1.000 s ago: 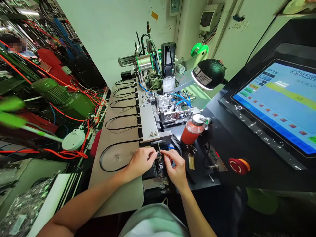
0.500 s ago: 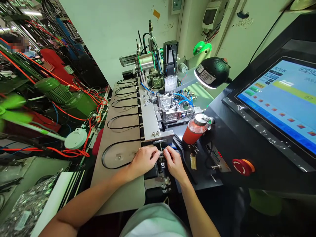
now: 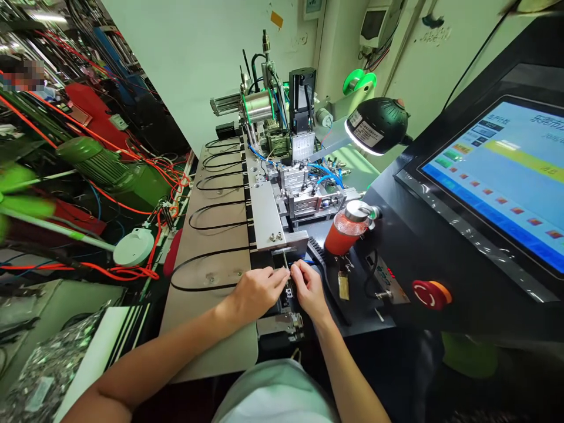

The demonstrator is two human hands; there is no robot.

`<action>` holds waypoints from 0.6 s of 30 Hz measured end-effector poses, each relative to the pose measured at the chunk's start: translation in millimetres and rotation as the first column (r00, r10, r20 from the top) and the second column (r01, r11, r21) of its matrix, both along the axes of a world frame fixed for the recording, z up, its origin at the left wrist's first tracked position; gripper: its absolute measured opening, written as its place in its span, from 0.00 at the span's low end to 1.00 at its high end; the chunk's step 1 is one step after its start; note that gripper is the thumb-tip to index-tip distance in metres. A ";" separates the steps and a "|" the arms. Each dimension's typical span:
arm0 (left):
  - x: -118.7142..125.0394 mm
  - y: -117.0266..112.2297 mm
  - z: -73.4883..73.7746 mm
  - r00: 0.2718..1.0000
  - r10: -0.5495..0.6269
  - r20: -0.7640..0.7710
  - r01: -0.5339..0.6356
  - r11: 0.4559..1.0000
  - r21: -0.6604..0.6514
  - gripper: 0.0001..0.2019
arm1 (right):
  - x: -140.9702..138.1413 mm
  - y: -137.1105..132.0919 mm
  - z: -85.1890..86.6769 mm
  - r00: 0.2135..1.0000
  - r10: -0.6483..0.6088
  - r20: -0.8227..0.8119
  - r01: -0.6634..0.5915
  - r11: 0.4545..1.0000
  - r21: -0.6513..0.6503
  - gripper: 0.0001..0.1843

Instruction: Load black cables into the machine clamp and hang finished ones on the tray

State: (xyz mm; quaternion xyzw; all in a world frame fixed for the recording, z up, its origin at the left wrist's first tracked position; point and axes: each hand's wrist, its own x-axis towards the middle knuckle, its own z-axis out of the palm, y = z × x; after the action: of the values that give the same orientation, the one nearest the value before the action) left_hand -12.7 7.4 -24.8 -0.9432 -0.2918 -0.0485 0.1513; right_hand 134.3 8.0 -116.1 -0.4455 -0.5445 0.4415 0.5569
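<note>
My left hand (image 3: pixel 259 292) is closed in a pinch over the machine's front rail. A black cable (image 3: pixel 174 276) makes a loop on the beige plate (image 3: pixel 211 346), and one of its ends runs in under this hand. Close on the right, almost fingertip to fingertip, my right hand (image 3: pixel 312 291) is also pinched; whatever it holds is too small or hidden to make out. Just beyond both hands is a thin metal rod (image 3: pixel 285 258) below a flat metal bar (image 3: pixel 267 217). A small white part (image 3: pixel 288 292) shows between the hands.
Several more black cable loops (image 3: pixel 218 212) lie along the plate. To the right are a red bottle (image 3: pixel 346 232), a brush (image 3: pixel 316 249), a lamp (image 3: pixel 379 126), a red emergency stop button (image 3: pixel 432 294) and a touchscreen (image 3: pixel 502 176). A green fan (image 3: pixel 26 194) spins at left.
The nearest cable loop has spread further left and lies flatter. My left hand's fingers have straightened somewhat towards the right fingertips. My right hand stays almost in place.
</note>
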 end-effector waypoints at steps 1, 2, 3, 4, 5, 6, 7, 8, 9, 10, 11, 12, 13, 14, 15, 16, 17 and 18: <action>-0.2 -0.1 0.6 1.000 0.016 0.017 -0.015 1.000 -0.019 0.12 | 1.3 -0.7 -0.2 1.000 -0.018 0.001 0.018 1.000 -0.002 0.19; -1.1 -0.2 1.2 0.998 0.050 0.049 -0.047 0.997 -0.056 0.13 | 3.2 -1.7 0.6 0.999 -0.039 0.001 0.039 0.999 -0.007 0.19; -2.4 -0.1 1.6 0.991 0.098 0.086 -0.088 0.991 -0.105 0.13 | 5.7 -3.0 2.3 0.998 -0.064 0.013 0.064 0.998 -0.006 0.19; -4.0 0.1 2.1 0.980 0.156 0.120 -0.136 0.978 -0.159 0.12 | 8.4 -4.5 4.9 0.995 -0.091 0.041 0.091 0.996 0.007 0.18; -5.7 0.4 2.6 0.966 0.215 0.142 -0.183 0.960 -0.210 0.10 | 11.1 -6.2 7.9 0.989 -0.119 0.083 0.116 0.993 0.038 0.16; -7.2 0.9 3.2 0.953 0.265 0.149 -0.223 0.941 -0.254 0.08 | 13.3 -8.0 11.2 0.981 -0.139 0.133 0.128 0.988 0.088 0.14; -8.3 1.6 3.9 0.942 0.304 0.144 -0.255 0.924 -0.285 0.06 | 14.9 -9.8 14.2 0.970 -0.151 0.188 0.124 0.981 0.152 0.12; -9.1 2.2 4.4 0.935 0.330 0.131 -0.278 0.910 -0.307 0.06 | 15.8 -11.5 16.7 0.958 -0.158 0.240 0.105 0.970 0.219 0.11; -9.4 2.8 4.9 0.930 0.347 0.118 -0.294 0.899 -0.324 0.07 | 16.2 -12.9 18.6 0.946 -0.161 0.281 0.080 0.957 0.279 0.11; -9.4 3.3 5.2 0.928 0.358 0.106 -0.305 0.891 -0.337 0.07 | 16.1 -14.2 19.8 0.937 -0.165 0.307 0.060 0.944 0.324 0.11; -9.2 3.6 5.3 0.926 0.365 0.097 -0.312 0.885 -0.345 0.08 | 15.9 -15.3 20.3 0.930 -0.173 0.325 0.050 0.934 0.354 0.12; -8.9 3.8 5.3 0.924 0.371 0.091 -0.319 0.880 -0.350 0.08 | 15.9 -16.3 20.5 0.924 -0.189 0.333 0.056 0.927 0.371 0.12; -8.7 3.8 5.1 0.922 0.376 0.087 -0.325 0.877 -0.354 0.08 | 16.3 -17.2 20.5 0.919 -0.213 0.331 0.076 0.922 0.380 0.12; -8.6 3.8 4.8 0.922 0.378 0.086 -0.326 0.875 -0.357 0.08 | 17.2 -18.1 20.5 0.915 -0.239 0.325 0.103 0.918 0.383 0.12; -8.7 3.8 4.4 0.922 0.378 0.087 -0.324 0.874 -0.361 0.09 | 18.6 -19.0 20.6 0.910 -0.265 0.318 0.132 0.914 0.384 0.12; -9.0 3.8 3.9 0.922 0.376 0.090 -0.321 0.875 -0.364 0.09 | 20.3 -20.0 20.9 0.904 -0.291 0.313 0.160 0.909 0.384 0.12; -9.5 3.8 3.3 0.923 0.373 0.094 -0.317 0.875 -0.366 0.08 | 22.4 -21.1 21.5 0.896 -0.317 0.310 0.186 0.903 0.386 0.12; -10.1 3.9 2.7 0.924 0.370 0.100 -0.312 0.877 -0.365 0.08 | 24.5 -22.1 22.2 0.887 -0.342 0.309 0.211 0.897 0.388 0.12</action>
State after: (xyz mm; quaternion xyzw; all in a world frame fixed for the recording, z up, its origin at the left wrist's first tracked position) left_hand -22.7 11.3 -22.2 -0.8810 -0.4694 -0.0483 -0.0336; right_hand 158.9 -14.1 -93.9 -0.4905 -0.6375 0.1625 0.5715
